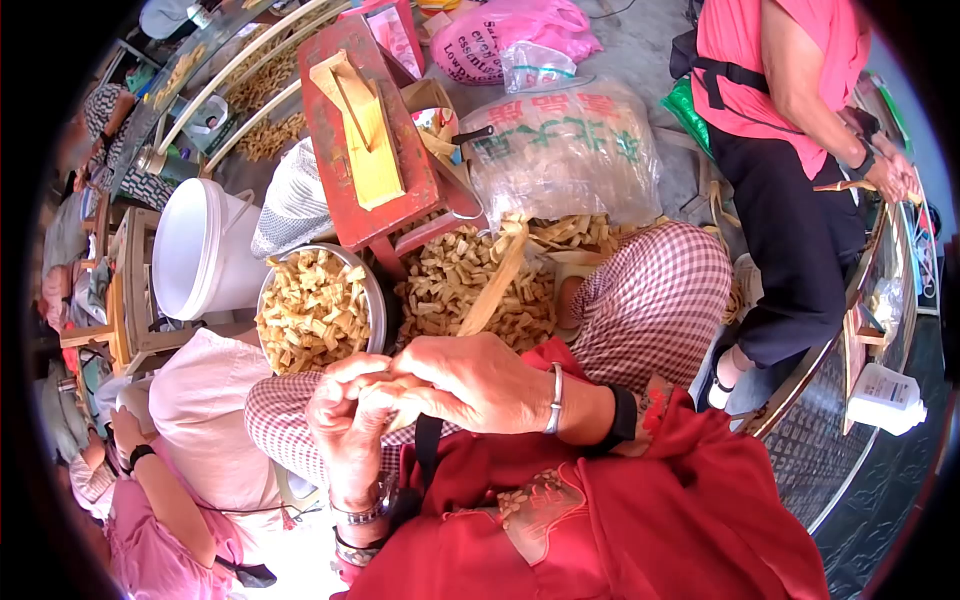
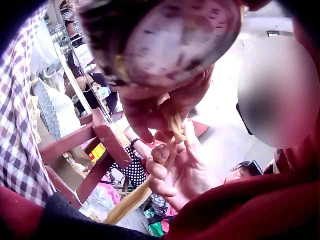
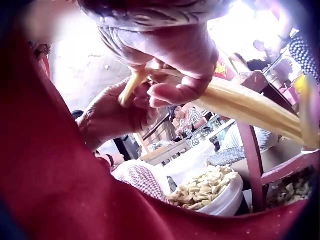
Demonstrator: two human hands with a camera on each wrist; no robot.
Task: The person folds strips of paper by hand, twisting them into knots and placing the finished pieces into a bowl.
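A long, pale-yellow fibrous strip (image 1: 497,285) runs from between both hands out over the lap. My right hand (image 1: 470,385) pinches it near its end, thumb and fingers curled round it. Close against that hand, my left hand (image 1: 350,420) pinches the short end. In the left wrist view the strip (image 2: 174,127) is folded or looped between the fingertips. From the right wrist, the short end (image 3: 134,86) sticks out by the left hand (image 3: 112,115), while the broad part (image 3: 250,107) extends past the right hand (image 3: 175,60).
Beyond the lap stand a metal basin (image 1: 378,310) of short folded pieces and a heap of similar pieces (image 1: 440,280). A red wooden bench (image 1: 320,150) carries a yellow slotted block (image 1: 375,175). A white bucket (image 1: 175,250) stands left; a clear plastic sack (image 1: 560,150) lies behind. Other people sit at both sides.
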